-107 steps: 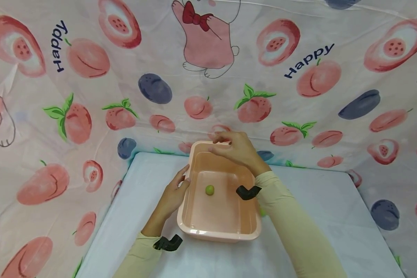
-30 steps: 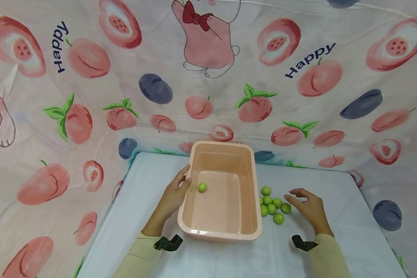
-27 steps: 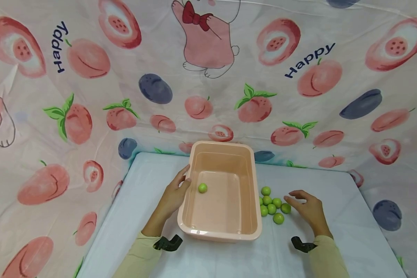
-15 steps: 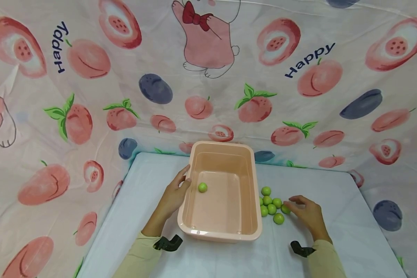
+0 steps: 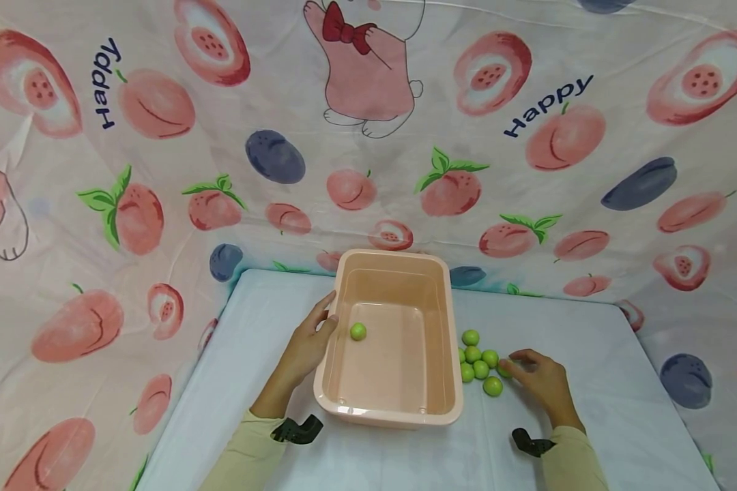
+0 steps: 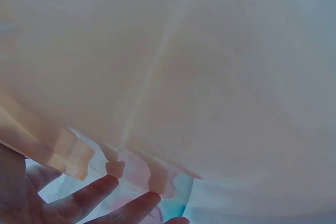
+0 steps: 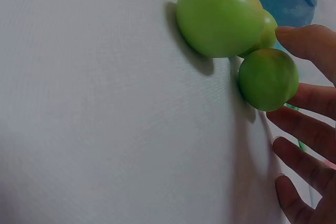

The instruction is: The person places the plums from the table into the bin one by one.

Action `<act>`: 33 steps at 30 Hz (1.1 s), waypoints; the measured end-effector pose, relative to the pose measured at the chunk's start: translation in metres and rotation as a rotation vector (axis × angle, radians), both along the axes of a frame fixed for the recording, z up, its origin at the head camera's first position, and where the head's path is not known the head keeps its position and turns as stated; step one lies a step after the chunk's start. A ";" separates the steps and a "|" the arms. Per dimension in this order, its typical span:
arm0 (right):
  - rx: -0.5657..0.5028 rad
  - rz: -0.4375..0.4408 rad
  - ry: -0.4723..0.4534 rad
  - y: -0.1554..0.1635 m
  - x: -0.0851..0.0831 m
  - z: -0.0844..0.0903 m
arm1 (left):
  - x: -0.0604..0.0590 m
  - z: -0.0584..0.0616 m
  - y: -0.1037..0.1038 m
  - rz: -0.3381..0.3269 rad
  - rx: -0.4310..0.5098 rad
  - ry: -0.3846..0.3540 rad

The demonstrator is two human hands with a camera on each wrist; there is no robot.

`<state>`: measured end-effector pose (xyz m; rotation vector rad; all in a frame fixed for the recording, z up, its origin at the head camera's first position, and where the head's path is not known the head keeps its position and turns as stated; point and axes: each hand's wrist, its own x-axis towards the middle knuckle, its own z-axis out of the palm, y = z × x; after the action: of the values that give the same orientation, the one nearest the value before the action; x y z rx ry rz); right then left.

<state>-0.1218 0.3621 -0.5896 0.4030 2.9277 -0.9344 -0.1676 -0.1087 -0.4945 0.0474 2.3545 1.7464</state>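
We see a white table (image 5: 589, 354) closed in by a cloth (image 5: 160, 170) printed with peaches and a rabbit, and on the table stands a pink tub (image 5: 399, 409) with one green fruit (image 5: 358, 331) lying inside it. Our left hand (image 5: 304, 348) lies flat against the left outer wall of the tub, the fingers straight and relaxed. Our right hand (image 5: 537, 378) rests low on the table beside the cluster of green fruits (image 5: 479, 361) just right of the tub, fingers loosely spread, their tips touching the nearest fruit (image 7: 268, 78) without closing on it.
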 end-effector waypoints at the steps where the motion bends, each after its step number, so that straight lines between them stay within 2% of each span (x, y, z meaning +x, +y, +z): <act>1: 0.003 0.001 0.001 0.000 0.000 0.000 | 0.000 0.000 0.000 0.001 -0.003 -0.001; 20: 0.032 0.020 0.035 0.000 0.002 -0.001 | 0.002 0.002 0.002 0.006 0.010 -0.017; 33: 0.022 0.001 0.001 -0.001 0.004 0.006 | 0.001 0.000 0.002 0.005 0.010 -0.001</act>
<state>-0.1177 0.3610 -0.5832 0.4024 2.9409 -0.9036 -0.1666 -0.1072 -0.4946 0.0423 2.3471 1.7598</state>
